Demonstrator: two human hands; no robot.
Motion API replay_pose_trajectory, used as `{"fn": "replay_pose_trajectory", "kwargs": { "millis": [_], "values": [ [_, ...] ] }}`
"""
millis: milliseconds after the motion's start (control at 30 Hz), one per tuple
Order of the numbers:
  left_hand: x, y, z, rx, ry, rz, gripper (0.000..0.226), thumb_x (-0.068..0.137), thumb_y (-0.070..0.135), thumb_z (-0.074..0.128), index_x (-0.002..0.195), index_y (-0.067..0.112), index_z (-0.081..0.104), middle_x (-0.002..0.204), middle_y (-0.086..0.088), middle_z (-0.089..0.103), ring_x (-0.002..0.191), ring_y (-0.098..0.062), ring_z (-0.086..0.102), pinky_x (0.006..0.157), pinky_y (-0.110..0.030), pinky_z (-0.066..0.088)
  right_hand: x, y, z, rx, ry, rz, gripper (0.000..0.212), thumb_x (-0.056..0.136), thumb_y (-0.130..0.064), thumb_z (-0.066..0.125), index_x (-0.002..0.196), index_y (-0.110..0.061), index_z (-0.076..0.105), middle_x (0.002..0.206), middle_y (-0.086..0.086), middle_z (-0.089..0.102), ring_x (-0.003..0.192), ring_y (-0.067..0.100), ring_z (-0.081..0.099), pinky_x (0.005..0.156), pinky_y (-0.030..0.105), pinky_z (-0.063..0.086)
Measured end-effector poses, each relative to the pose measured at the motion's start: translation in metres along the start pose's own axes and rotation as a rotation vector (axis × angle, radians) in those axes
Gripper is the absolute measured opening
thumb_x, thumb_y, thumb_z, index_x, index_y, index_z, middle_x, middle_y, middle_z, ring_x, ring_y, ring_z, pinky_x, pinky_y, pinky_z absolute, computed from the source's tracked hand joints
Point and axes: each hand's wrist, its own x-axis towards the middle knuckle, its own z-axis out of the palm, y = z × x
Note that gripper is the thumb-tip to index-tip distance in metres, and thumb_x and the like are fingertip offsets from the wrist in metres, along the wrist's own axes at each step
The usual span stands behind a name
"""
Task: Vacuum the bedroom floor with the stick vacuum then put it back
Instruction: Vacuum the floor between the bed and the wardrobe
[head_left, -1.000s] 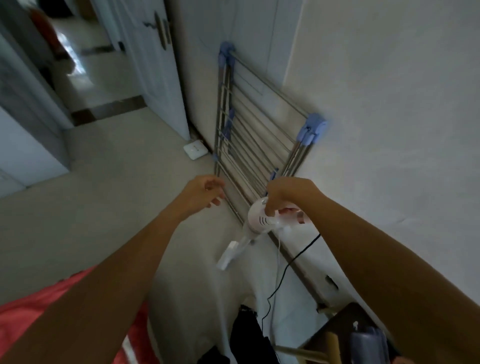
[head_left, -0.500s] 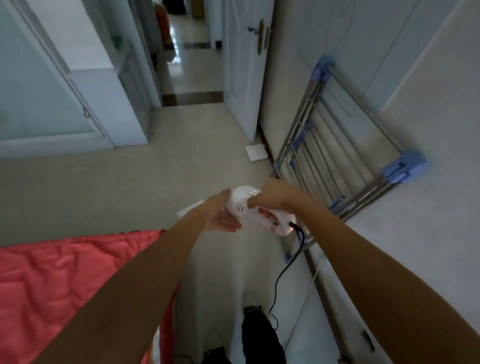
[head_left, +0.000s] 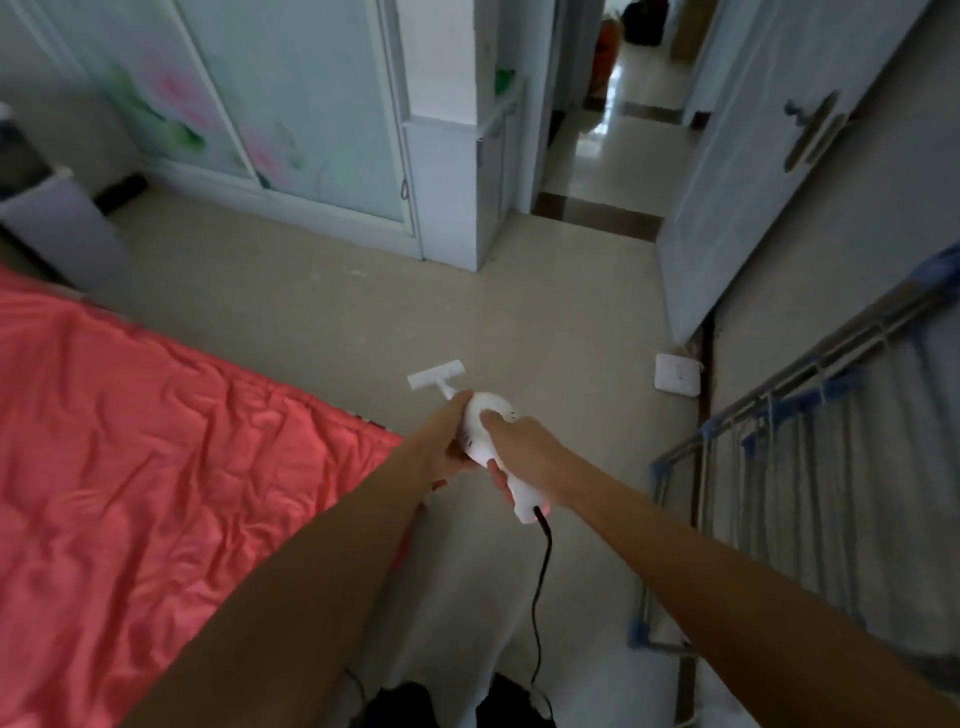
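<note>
Both of your hands are on the white vacuum, just below the middle of the head view. Your right hand wraps the handle from the 4 o'clock side, fingers curled under it and the thumb laid forward on the rounded body. Your left hand comes in from 7 o'clock and cups the left flank of that body, fingers curled beneath it. The body is off the ground, tilted away from you toward 12 o'clock, and its flat white nozzle head sits just past your knuckles over the beige floor; you cannot tell whether the nozzle touches the floor. A black cord leaves the near end of the handle, beside a small red glow, and drops toward 6 o'clock between your forearms.

At 8 to 9 o'clock lies a bed under a rumpled coral bedspread. At 3 to 4 o'clock a metal drying rack with blue fittings leans at the wall. A small white square device sits on the floor at 2 o'clock, close to the foot of an open door. A wardrobe with flower-printed panels fills 10 to 11 o'clock, and a lit hallway shows at 1 o'clock.
</note>
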Motion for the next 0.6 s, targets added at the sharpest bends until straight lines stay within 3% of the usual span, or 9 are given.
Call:
{"fn": "replay_pose_trajectory", "kwargs": {
  "millis": [67,133,267,367,467,600],
  "values": [
    [0.007,0.005,-0.015,-0.089,0.055,0.040,0.059,0.098,0.046,0.055,0.138,0.002,0.054,0.139,-0.021,0.058,0.118,-0.038,0.063,0.077,-0.046,0.058,0.016,-0.011,0.009,-0.016,0.014,-0.019,0.034,0.090,-0.048,0.038,0.078,-0.020,0.054,0.078,0.005,0.061,0.068,0.022,0.056,0.077,0.038,0.050],
    [0.022,0.010,-0.033,-0.114,0.092,0.072,0.053,0.094,0.045,0.062,0.124,0.001,0.063,0.118,-0.021,0.068,0.102,-0.036,0.068,0.079,-0.050,0.059,0.029,-0.024,0.015,0.020,0.024,0.017,0.036,0.091,-0.045,0.037,0.081,-0.014,0.054,0.082,0.011,0.067,0.074,0.026,0.061,0.079,0.040,0.052],
    [0.046,0.030,-0.056,-0.055,0.129,0.095,0.049,0.093,0.045,0.061,0.112,0.001,0.065,0.107,-0.019,0.071,0.101,-0.037,0.070,0.093,-0.058,0.054,0.054,-0.046,0.030,0.018,0.020,0.021,0.040,0.096,-0.042,0.034,0.089,-0.009,0.054,0.083,0.016,0.068,0.077,0.033,0.065,0.075,0.042,0.054],
    [0.073,0.044,-0.068,-0.052,0.137,0.075,0.053,0.094,0.046,0.060,0.121,0.000,0.064,0.115,-0.021,0.071,0.103,-0.037,0.071,0.091,-0.057,0.056,0.076,-0.064,0.034,-0.027,0.017,0.019,0.037,0.099,-0.037,0.033,0.080,-0.010,0.051,0.068,0.012,0.062,0.055,0.025,0.058,0.058,0.032,0.052],
    [0.104,0.066,-0.070,-0.101,0.109,0.041,0.044,0.098,0.035,0.056,0.123,-0.001,0.062,0.112,-0.018,0.068,0.094,-0.032,0.069,0.076,-0.047,0.060,0.108,-0.089,0.033,-0.101,0.057,0.033,0.037,0.100,-0.034,0.033,0.088,-0.006,0.054,0.072,0.011,0.062,0.054,0.022,0.056,0.057,0.028,0.051],
    [0.145,0.098,-0.067,-0.108,0.044,0.027,0.029,0.104,0.030,0.047,0.107,0.004,0.062,0.086,-0.009,0.066,0.072,-0.021,0.065,0.050,-0.030,0.057,0.156,-0.115,0.030,-0.201,0.097,0.037,0.041,0.099,-0.036,0.033,0.112,-0.004,0.055,0.102,0.015,0.065,0.092,0.031,0.064,0.085,0.035,0.052]
  ]
}}
